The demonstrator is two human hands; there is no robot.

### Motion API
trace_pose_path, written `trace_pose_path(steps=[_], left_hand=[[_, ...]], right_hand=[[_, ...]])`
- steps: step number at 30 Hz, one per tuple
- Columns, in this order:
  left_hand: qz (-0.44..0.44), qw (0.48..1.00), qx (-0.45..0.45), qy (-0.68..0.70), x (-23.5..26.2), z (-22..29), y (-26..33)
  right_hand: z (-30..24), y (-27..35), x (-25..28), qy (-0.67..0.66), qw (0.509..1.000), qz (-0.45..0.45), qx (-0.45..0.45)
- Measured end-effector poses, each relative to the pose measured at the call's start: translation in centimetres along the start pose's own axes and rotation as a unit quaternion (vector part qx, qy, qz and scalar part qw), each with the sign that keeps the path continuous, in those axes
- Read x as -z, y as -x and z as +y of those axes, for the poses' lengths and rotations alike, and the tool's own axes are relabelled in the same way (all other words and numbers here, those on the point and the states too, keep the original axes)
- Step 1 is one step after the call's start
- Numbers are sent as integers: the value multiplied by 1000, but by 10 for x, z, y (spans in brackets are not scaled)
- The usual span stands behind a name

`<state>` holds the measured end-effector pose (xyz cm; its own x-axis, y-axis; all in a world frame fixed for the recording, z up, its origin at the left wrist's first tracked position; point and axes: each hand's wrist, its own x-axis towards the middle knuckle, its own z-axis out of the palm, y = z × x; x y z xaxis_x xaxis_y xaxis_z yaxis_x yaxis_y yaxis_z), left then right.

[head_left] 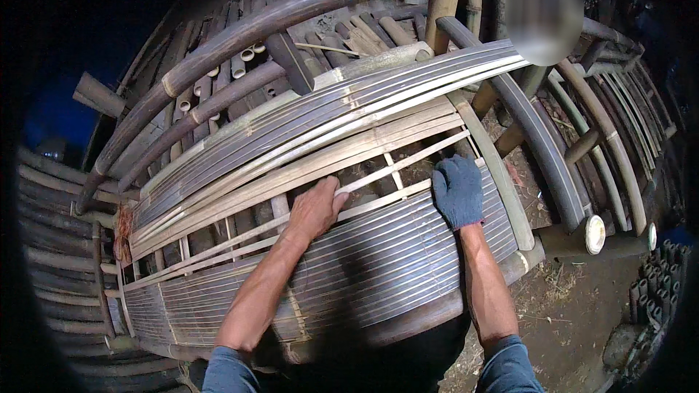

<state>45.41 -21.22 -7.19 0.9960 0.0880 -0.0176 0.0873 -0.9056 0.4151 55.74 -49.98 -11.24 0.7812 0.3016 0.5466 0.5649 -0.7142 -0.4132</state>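
Note:
A bamboo bench stretches before me, its seat part covered by dark, narrow bamboo slats. Across the open gap in the seat runs a pale, thin bamboo strip. My bare left hand is closed around this strip near the gap's middle, with its thumb along the strip. My right hand, in a blue-grey knit glove, curls its fingers over another bamboo strip at the far edge of the dark slats, near the seat's right end. Its fingertips are partly hidden.
Loose long bamboo strips lie along the seat's back side. Behind rises a curved bamboo backrest rail. A bamboo armrest stands to the right, beyond the seat's end rail. Cut bamboo tubes are stacked at far right.

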Motion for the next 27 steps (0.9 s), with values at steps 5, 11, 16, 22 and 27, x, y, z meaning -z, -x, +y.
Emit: trace_pose_path(steps=[5,11,16,22,27], left_hand=[[-81,996,11,25,6,7,-2],[16,998,-55,-17,-20,3,12],[-17,997,-62,43,-23,2,3],[-143,988,6,62,-30,-6,-11],[-90,995,43,-26,-41,17,0]], right_hand=[[-4,-7,9,-6,997,61,-52],[-1,-7,4,33,997,43,-48],[7,-1,-4,15,998,18,-59],[-5,-9,-7,84,996,13,-33],[-6,-12,-7,97,994,-44,-38]])
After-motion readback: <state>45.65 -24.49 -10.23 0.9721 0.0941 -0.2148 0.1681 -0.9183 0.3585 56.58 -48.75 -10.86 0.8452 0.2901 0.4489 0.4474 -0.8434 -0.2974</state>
